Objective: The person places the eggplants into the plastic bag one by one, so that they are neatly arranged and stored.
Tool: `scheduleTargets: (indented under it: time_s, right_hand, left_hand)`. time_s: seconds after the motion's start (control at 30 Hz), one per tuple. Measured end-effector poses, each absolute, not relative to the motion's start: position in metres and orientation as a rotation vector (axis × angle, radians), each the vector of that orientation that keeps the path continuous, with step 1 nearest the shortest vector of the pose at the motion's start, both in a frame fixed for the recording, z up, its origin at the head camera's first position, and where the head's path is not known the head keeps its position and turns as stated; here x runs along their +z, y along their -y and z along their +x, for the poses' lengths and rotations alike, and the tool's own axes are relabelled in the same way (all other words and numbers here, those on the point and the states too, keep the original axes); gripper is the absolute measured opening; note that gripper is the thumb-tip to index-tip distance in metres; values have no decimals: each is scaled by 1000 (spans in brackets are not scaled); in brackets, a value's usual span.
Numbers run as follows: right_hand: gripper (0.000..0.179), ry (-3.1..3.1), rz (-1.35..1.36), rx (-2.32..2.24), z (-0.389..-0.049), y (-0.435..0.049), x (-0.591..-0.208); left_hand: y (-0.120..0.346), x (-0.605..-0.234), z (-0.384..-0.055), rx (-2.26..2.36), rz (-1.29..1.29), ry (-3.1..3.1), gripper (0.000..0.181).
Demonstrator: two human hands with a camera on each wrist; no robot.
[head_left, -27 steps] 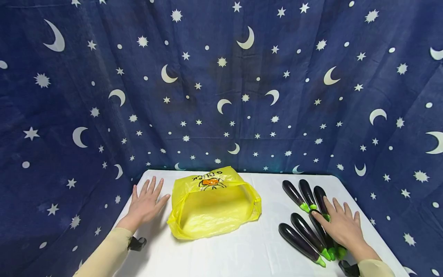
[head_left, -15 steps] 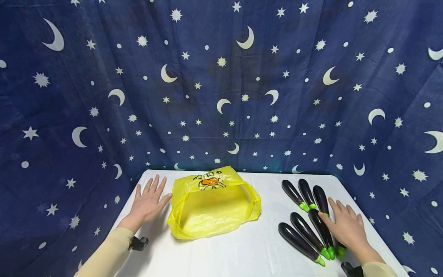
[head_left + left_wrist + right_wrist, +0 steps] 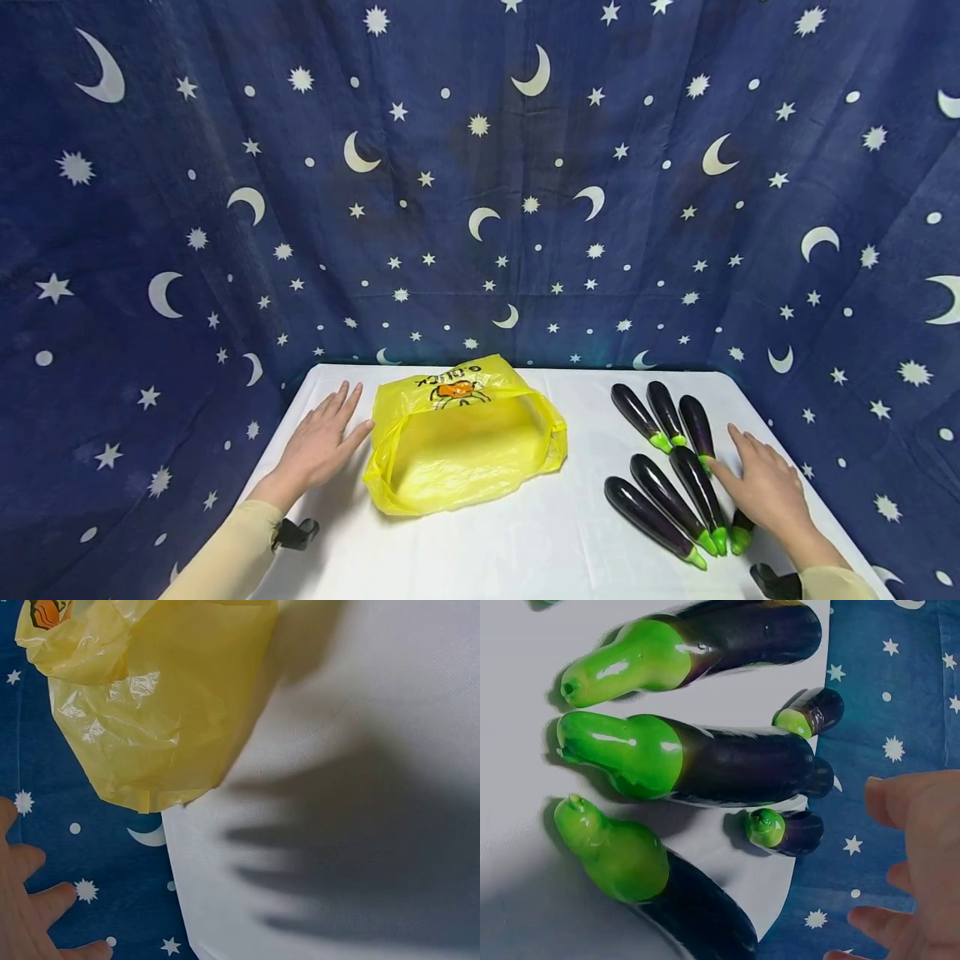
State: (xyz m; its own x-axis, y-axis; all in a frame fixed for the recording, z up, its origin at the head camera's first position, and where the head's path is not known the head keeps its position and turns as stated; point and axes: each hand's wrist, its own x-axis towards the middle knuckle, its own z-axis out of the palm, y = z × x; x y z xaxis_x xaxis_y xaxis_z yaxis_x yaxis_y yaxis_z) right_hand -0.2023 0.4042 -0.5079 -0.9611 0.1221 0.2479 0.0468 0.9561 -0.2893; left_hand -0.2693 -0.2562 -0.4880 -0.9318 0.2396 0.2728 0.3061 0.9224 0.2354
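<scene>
My left hand (image 3: 315, 446) hovers just left of the yellow plastic bag (image 3: 465, 467), palm down with fingers spread, holding nothing. The bag lies with its mouth toward me; a cartoon print shows on its upper side. Over on the right, my right hand (image 3: 768, 483) is held beside several dark purple eggplants (image 3: 648, 517) with green stem ends. Its fingers are extended and grip nothing. One eggplant (image 3: 742, 532) is mostly hidden beneath that hand. In the right wrist view, the fingers (image 3: 885, 926) appear apart from the eggplants (image 3: 742, 765).
A white-covered table (image 3: 555, 550) carries the bag and the eggplants. Behind it and along both sides hangs a dark blue curtain (image 3: 420, 325) with moons and stars. The left hand casts a shadow (image 3: 360, 832) on the table cover.
My right hand has shifted right, uncovering more of the eggplants near it. My left hand has stayed nearly in place with its fingers tilted a little. The bag and eggplants lie as before.
</scene>
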Motion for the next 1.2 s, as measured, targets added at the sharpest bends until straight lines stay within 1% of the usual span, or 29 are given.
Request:
scheduleTargets:
  time_s: [0.23, 0.5, 0.63, 0.87, 1.0, 1.2]
  right_hand:
    - [84, 2877, -172, 454, -199, -413, -511]
    - [85, 2904, -184, 501, -193, -426, -516]
    - [89, 2939, -215, 541, -190, -431, -518]
    - [96, 3012, -265, 605, -188, -436, -518]
    - [98, 3034, -275, 647, -187, -438, -518]
    - [98, 3091, -316, 736, -188, -440, -515]
  left_hand:
    - [253, -483, -267, -491, -435, 2850, 75]
    - [236, -470, -265, -582, -483, 2842, 78]
    - [229, -466, -265, -603, -588, 2837, 77]
    - [220, -464, -266, -555, -895, 2821, 66]
    - [216, -464, -267, -519, -964, 2857, 65]
    - [210, -464, -270, -455, -1053, 2875, 69]
